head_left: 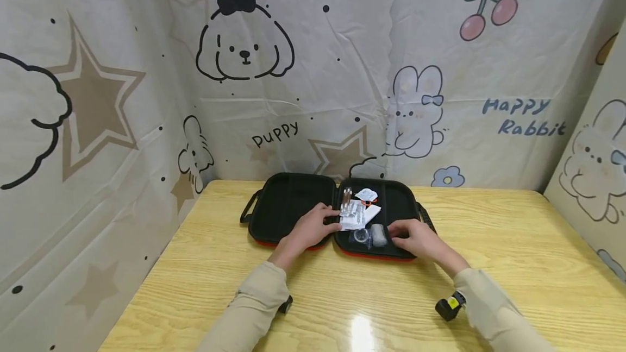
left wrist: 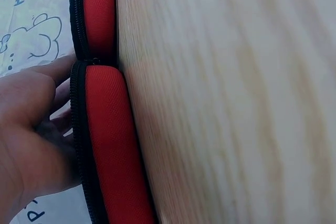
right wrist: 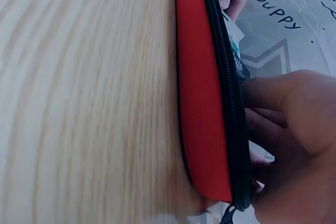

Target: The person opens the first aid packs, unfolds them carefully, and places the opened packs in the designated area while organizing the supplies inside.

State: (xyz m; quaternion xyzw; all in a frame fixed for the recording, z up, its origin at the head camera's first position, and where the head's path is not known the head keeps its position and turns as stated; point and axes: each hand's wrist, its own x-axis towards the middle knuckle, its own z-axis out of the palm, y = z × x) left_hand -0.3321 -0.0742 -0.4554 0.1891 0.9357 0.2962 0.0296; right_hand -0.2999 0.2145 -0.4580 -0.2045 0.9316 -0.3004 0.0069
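Note:
An open zippered case with a black lining (head_left: 288,200) and red outer shell (left wrist: 107,129) lies on the table. In its right half are white paper packets (head_left: 353,216), a brown-tipped item in clear wrap (head_left: 346,198), a clear-wrapped roll (head_left: 361,236) and a white roll (head_left: 378,235). My left hand (head_left: 317,226) reaches over the hinge side, fingertips at the packets' left edge. With its fingers bent inside the right half, my right hand (head_left: 415,238) pinches black mesh (right wrist: 240,68) beside the white roll. The case rim hides some fingertips in both wrist views.
The case stands near the back of the wooden table (head_left: 391,297), close to a patterned cloth backdrop (head_left: 303,69). A carry handle (head_left: 249,208) sticks out at the left, another strap (head_left: 427,217) at the right. An orange-handled item (head_left: 369,202) lies among the packets.

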